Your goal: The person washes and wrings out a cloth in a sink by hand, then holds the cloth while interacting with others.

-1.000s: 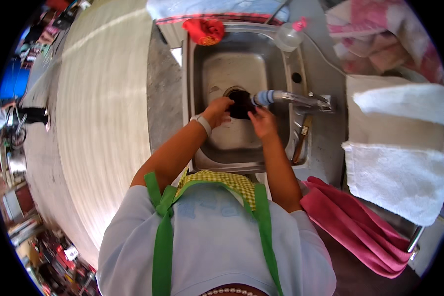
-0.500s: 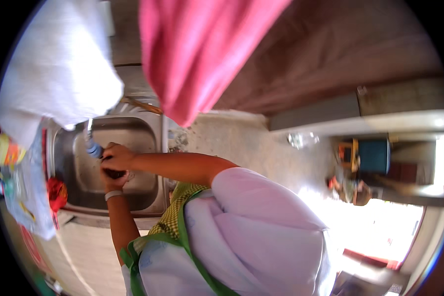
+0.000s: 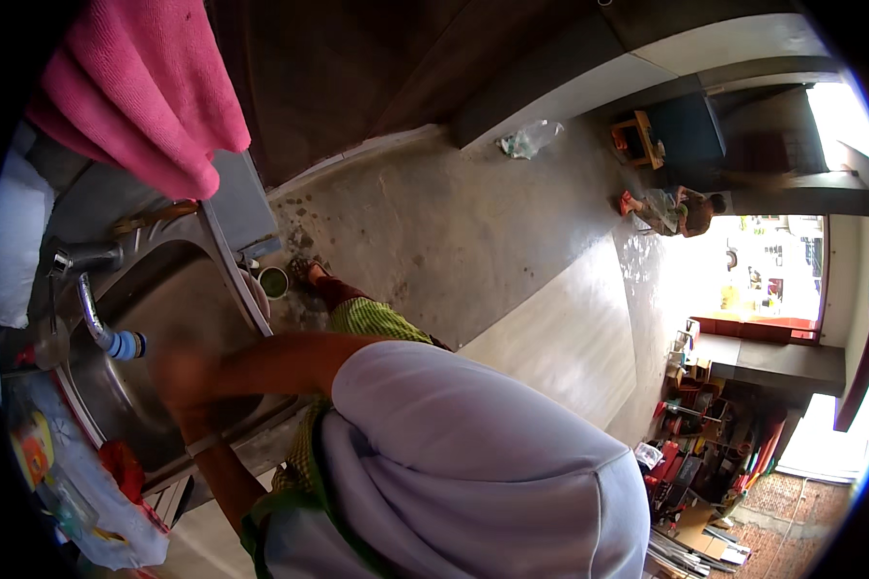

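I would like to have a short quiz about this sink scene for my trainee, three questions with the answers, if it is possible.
1. Which wrist of the person wears the pale band?
2. True or false: over the sink, the right hand shows sharply.
3. What colour is the tip of the tap?
A) red
B) blue
C) green

Key:
1. The left wrist.
2. False; it is blurred.
3. B
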Action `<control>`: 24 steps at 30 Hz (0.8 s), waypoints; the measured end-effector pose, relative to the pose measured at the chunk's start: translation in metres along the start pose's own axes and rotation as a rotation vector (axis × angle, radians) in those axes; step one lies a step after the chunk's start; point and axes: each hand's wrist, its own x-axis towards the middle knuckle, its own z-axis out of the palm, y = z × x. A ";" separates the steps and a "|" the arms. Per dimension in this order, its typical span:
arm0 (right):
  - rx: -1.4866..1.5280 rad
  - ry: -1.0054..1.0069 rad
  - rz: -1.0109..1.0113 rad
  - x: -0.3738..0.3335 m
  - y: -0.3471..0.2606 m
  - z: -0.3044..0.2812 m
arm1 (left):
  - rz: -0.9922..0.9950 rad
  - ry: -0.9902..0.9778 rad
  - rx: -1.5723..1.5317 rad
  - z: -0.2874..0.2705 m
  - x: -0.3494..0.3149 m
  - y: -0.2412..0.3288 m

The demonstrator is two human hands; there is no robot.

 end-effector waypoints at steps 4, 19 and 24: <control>0.009 0.041 0.021 0.007 0.003 -0.017 | 0.034 -0.064 0.089 -0.008 0.005 -0.001; 0.156 -0.096 0.363 0.025 0.024 -0.027 | -0.131 0.051 -0.111 0.028 0.008 0.002; 0.422 0.029 0.719 0.018 0.055 -0.003 | 0.311 -0.214 0.923 0.015 0.006 0.002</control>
